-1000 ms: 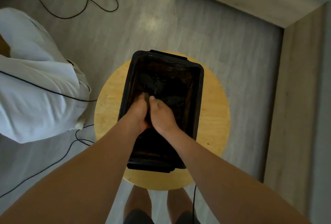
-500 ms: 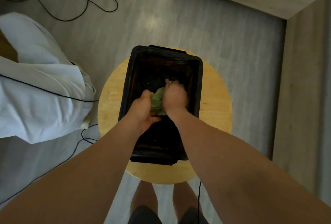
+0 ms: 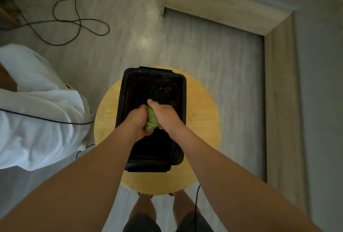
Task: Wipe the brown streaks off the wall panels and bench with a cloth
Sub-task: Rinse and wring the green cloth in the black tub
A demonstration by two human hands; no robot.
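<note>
Left hand [image 3: 138, 122]: my fingers are curled tight round the left side of the cloth, knuckles up, at the centre of the frame.
Right hand [image 3: 166, 116]: my fingers are wrapped round the cloth's right side, thumb lying along its top. Both fists are pressed close together.
Cloth [image 3: 152, 121]: pale green, bunched into a wad, only a strip of it showing between my two fists. It is held over the middle of the tub.
Tub [image 3: 182, 90]: black, rectangular, with a handle lip at each short end. It stands on the stool, long side running up the frame. The inside is dark with a few wet glints in the upper half; I cannot tell how full it is.
Stool [image 3: 202, 120]: round, with a light wooden seat showing on every side of the tub.
White fabric [image 3: 37, 111]: a heaped bundle at the left edge, with a thin black cord lying across it.
Cable [image 3: 74, 22]: black, looped on the grey floor at upper left.
Wooden trim [image 3: 278, 101]: pale, running down the right side and across the upper right.
</note>
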